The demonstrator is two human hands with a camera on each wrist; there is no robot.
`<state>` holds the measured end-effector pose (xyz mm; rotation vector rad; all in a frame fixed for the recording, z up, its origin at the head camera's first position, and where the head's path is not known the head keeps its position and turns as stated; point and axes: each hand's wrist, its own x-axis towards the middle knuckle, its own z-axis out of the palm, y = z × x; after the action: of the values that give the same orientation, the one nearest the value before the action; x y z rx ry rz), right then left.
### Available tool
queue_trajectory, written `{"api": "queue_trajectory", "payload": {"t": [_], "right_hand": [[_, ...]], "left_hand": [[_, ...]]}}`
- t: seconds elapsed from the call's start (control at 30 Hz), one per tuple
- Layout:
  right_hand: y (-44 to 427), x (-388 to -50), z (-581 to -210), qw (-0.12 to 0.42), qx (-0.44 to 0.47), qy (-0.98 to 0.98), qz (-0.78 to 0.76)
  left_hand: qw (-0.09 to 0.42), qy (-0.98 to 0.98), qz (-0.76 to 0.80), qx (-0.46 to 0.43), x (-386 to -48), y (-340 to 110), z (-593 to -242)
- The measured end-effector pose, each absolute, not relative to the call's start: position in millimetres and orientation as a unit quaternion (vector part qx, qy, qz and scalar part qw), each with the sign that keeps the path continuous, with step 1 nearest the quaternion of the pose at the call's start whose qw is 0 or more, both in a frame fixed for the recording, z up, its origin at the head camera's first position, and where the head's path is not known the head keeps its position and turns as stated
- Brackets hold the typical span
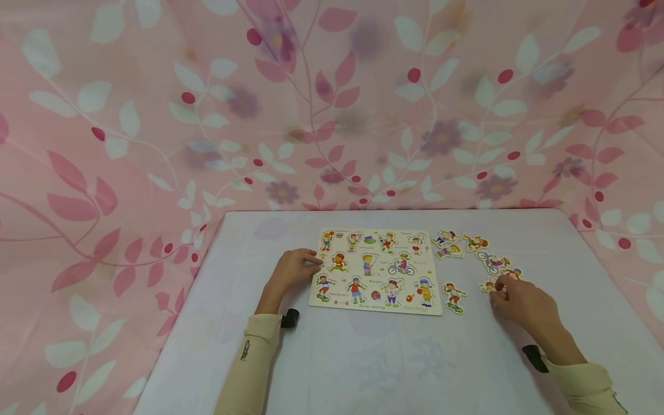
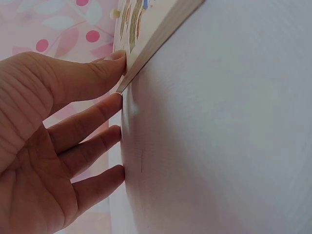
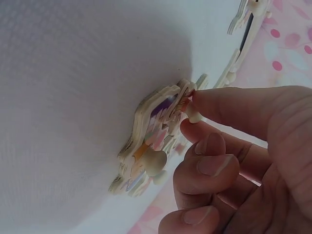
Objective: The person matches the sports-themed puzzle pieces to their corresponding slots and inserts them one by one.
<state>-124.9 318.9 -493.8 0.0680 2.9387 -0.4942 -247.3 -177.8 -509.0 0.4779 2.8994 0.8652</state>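
Observation:
In the head view a cream puzzle board (image 1: 355, 268), printed with sports figures, lies on the table. My left hand (image 1: 293, 268) is at its left edge. In the left wrist view the thumb (image 2: 92, 78) touches the board's edge, while the other fingers extend straight onto the white cloth. To the right of the board my right hand (image 1: 529, 305) is over a small group of wooden puzzle pieces. Its thumb and index finger pinch the round knob (image 3: 193, 115) of a puzzle piece (image 3: 181, 105), which sits low by the cloth. Beside it lies another knobbed puzzle piece (image 3: 161, 114).
More loose figure pieces lie right of the board: a skateboarder (image 1: 454, 297), a cyclist (image 1: 493, 262), a ball player (image 1: 476, 242) and others near the board's top right corner. A white cloth (image 1: 373, 369) covers the table, and a pink floral curtain (image 1: 332, 104) hangs behind.

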Motion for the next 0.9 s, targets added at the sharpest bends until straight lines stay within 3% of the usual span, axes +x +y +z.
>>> {"api": "queue_trajectory", "payload": {"t": [0.9], "right_hand": [[282.7,-147.1,-476.3,0.045,-0.012,0.985,-0.168]], "left_hand": [[0.03,0.942,0.294,0.162,-248.6,-179.7,-511.3]]}}
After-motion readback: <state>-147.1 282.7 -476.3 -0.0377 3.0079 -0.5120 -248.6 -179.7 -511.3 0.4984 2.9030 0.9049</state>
